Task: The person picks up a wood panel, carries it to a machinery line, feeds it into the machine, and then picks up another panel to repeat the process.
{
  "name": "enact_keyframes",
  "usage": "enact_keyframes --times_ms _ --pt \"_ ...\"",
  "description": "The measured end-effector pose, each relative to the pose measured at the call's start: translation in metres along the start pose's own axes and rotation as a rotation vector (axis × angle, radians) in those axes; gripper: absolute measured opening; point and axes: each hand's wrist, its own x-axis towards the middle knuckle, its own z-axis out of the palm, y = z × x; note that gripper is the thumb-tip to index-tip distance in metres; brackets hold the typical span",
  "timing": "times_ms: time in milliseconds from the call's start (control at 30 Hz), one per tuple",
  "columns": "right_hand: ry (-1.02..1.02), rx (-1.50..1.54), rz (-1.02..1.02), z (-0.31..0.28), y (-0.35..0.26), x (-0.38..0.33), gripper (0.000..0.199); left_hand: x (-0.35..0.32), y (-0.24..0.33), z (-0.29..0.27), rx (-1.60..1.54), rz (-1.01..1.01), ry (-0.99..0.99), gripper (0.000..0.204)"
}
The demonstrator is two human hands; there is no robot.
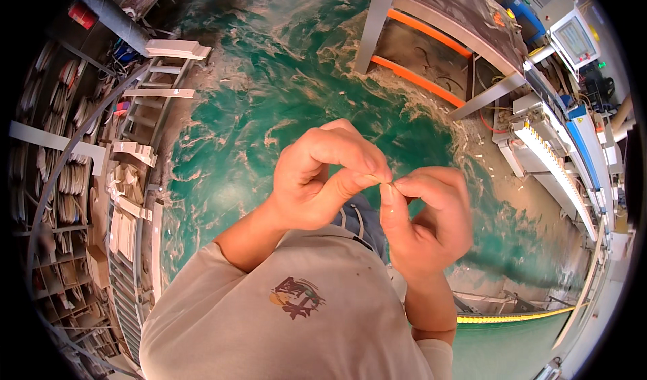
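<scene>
Both my hands are raised in front of my chest, fingertips meeting. My left hand [327, 171] is closed in a pinch, thumb against index finger. My right hand [431, 218] pinches too, its thumb and index finger close against the left fingertips. Between them shows a tiny pale sliver [375, 178], too small to name; it seems to lie at the left fingertips. Whether the right fingers grip it as well I cannot make out. The other fingers of both hands are curled in.
Dusty green floor [269, 110] spreads around me. To the left stand a roller conveyor [125, 292] with wooden pieces and shelves [71, 191] of stacked boards. At the far right are a workbench [445, 2] with orange rails and a machine with a screen [575, 39].
</scene>
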Motion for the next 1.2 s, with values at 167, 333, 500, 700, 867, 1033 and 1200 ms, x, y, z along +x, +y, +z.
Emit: enact_keyframes --times_ms 167,333,500,700,867,1033,1200 --pt "0.009 -0.047 -0.025 -0.001 -0.001 -0.004 0.028 -0.002 0.0 0.002 0.073 0.029 -0.015 0.015" --pt "0.003 -0.058 -0.047 -0.002 -0.003 -0.006 0.026 -0.002 0.006 0.001 0.128 0.052 -0.024 0.011" --pt "0.005 -0.023 -0.006 -0.002 -0.007 -0.008 0.027 -0.001 0.011 0.002 0.156 0.069 -0.011 0.01" --pt "-0.003 -0.01 0.018 -0.001 -0.009 -0.01 0.025 -0.003 0.015 -0.004 0.219 0.085 -0.091 0.018" --pt "0.006 -0.04 0.018 0.0 -0.009 -0.012 0.024 -0.005 0.016 -0.006 0.256 0.086 -0.127 0.022" --pt "-0.003 -0.102 -0.038 0.001 -0.008 -0.011 0.025 -0.005 0.014 -0.006 0.268 0.093 -0.129 0.022" --pt "0.014 -0.106 -0.028 0.004 -0.006 -0.012 0.027 -0.008 0.014 -0.006 0.228 0.041 -0.095 0.024"
